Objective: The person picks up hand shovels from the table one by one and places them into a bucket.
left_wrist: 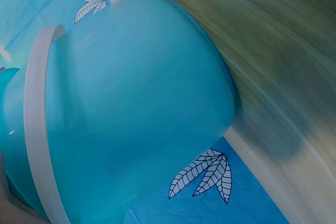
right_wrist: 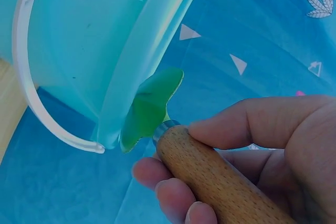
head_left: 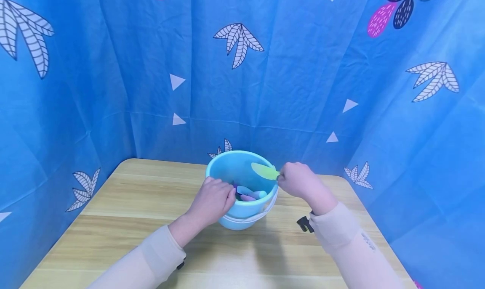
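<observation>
A light blue bucket (head_left: 238, 215) with a white handle stands on the table, and it looks slightly tilted. My left hand (head_left: 215, 200) grips its near-left rim; only a sliver of that hand shows in the left wrist view. In my right hand (right_wrist: 252, 145) is a small garden trowel (right_wrist: 210, 174), held by its wooden handle. Its green blade (head_left: 265, 171) points left over the bucket's right rim. Inside the bucket lie several things, among them a light blue piece (head_left: 245, 191) and a purple piece (head_left: 248, 198); their kinds are unclear.
The wooden table (head_left: 151, 205) has rounded far corners. A blue patterned cloth (head_left: 242, 91) hangs close behind it and along both sides. The bucket's white handle (left_wrist: 37, 108) hangs down on the near side.
</observation>
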`<action>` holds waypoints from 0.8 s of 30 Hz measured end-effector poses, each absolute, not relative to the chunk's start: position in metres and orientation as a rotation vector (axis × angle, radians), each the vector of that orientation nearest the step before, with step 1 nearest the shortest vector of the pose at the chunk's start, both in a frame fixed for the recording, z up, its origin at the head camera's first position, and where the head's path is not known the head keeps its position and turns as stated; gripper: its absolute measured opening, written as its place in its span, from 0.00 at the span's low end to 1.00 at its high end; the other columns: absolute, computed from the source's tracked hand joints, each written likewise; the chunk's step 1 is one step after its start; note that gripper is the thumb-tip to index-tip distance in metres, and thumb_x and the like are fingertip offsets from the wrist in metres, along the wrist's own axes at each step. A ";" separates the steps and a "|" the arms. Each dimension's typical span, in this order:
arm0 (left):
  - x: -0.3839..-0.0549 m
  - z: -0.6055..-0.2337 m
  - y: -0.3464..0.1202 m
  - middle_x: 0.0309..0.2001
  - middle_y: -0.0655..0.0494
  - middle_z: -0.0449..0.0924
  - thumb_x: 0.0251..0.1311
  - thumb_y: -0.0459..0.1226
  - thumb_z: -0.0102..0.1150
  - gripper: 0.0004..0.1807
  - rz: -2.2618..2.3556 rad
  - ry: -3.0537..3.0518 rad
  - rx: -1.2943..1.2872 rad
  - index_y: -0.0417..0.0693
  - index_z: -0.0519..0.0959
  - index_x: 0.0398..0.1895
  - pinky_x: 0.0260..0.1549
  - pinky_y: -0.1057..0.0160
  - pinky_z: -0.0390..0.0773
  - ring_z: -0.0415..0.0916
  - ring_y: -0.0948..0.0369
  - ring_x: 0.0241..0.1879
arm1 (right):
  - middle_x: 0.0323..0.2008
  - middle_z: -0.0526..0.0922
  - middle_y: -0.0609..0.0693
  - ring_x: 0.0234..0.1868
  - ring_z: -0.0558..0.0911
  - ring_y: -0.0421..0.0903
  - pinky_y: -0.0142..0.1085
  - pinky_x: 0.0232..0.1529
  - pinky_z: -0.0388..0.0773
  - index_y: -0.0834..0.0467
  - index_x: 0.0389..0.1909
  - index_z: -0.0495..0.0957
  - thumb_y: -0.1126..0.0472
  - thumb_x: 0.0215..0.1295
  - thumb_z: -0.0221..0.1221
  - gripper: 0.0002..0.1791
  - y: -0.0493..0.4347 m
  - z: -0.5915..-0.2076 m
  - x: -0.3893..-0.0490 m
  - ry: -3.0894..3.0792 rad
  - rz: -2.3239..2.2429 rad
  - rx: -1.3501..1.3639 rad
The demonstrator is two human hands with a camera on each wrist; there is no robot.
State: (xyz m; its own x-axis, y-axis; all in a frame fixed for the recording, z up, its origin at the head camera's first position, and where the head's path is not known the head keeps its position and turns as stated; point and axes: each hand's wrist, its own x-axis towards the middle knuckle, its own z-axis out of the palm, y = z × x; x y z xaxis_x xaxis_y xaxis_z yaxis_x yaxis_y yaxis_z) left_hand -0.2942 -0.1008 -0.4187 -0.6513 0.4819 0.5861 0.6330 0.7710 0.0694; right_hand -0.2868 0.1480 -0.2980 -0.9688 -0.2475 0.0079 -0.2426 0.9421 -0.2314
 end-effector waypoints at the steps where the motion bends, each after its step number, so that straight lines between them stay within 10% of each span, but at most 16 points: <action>1: -0.294 -0.419 -0.100 0.20 0.67 0.70 0.70 0.42 0.50 0.14 -0.363 -2.411 -0.832 0.56 0.77 0.23 0.39 0.58 0.66 0.64 0.64 0.26 | 0.13 0.59 0.46 0.15 0.60 0.42 0.35 0.22 0.63 0.52 0.13 0.61 0.68 0.63 0.50 0.19 0.148 -0.299 -0.287 3.079 -0.359 -0.398; 24: -0.295 -0.428 -0.094 0.19 0.68 0.69 0.69 0.42 0.52 0.14 -0.333 -2.399 -0.802 0.57 0.76 0.23 0.39 0.58 0.66 0.63 0.64 0.26 | 0.12 0.57 0.45 0.15 0.59 0.42 0.35 0.22 0.62 0.52 0.11 0.60 0.66 0.62 0.52 0.21 0.137 -0.310 -0.304 3.058 -0.280 -0.483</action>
State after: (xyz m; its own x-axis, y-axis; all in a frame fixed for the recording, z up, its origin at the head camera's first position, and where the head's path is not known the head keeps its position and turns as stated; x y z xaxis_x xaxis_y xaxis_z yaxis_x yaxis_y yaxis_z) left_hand -0.2946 -0.0939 -0.4280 -0.6500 0.4684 0.5985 0.6137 0.7880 0.0498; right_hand -0.3035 0.1374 -0.3098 -0.9511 -0.3088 -0.0045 -0.3029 0.9354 -0.1826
